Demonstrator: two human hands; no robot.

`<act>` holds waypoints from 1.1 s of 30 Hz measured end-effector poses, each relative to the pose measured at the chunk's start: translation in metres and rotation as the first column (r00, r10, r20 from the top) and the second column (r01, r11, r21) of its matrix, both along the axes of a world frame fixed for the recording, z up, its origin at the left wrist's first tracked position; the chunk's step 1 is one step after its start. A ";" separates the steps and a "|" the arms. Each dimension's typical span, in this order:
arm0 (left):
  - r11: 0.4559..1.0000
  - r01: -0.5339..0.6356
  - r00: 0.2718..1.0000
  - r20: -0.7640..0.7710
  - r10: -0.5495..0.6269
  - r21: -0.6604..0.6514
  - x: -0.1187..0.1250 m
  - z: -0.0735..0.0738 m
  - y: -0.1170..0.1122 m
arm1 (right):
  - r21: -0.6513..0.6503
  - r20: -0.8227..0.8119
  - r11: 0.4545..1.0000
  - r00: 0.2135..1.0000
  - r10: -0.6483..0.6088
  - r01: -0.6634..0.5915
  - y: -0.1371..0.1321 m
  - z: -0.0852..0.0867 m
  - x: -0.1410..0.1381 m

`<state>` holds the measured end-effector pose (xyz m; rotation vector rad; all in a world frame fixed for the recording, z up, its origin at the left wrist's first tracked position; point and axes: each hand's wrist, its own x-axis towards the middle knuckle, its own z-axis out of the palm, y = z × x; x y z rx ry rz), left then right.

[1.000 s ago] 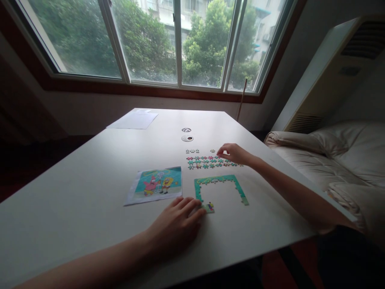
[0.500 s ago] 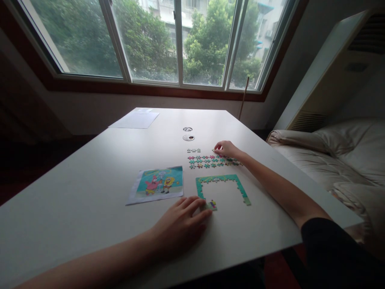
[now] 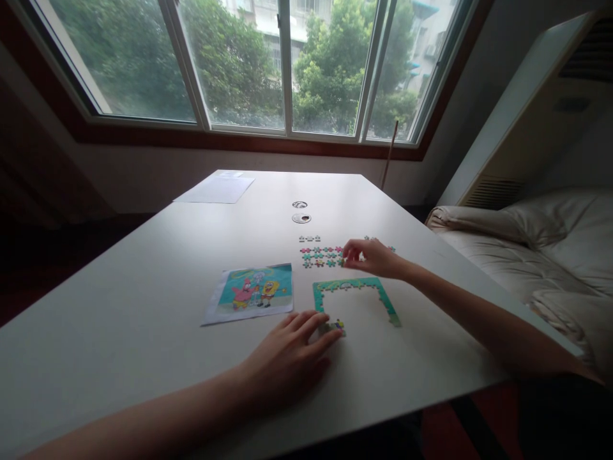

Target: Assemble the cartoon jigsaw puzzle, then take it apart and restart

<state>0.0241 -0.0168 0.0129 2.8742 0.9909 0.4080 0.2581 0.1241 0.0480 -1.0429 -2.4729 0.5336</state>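
My left hand (image 3: pixel 290 354) lies flat on the white table (image 3: pixel 143 287), fingers spread, fingertips touching the lower left corner of a partly built green jigsaw frame (image 3: pixel 354 295). My right hand (image 3: pixel 371 257) hovers just beyond the frame, over rows of loose puzzle pieces (image 3: pixel 323 255), with thumb and fingers pinched together; whether a piece is between them is too small to tell. A cartoon reference picture (image 3: pixel 251 292) lies left of the frame.
Two round cable holes (image 3: pixel 301 212) sit further up the table, and a sheet of paper (image 3: pixel 215 189) at its far left corner. A window runs along the back. Cream bedding (image 3: pixel 536 249) and a tall white unit (image 3: pixel 531 102) stand to the right.
My right hand drew back from the far row of loose pieces toward the frame, fingers now pinched. The left hand stayed on the frame's corner.
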 end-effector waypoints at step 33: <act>0.999 0.006 0.999 -0.041 -0.004 0.053 -0.001 0.001 0.000 | -0.114 0.064 0.986 0.990 0.129 -0.122 -0.087 -0.015 -0.011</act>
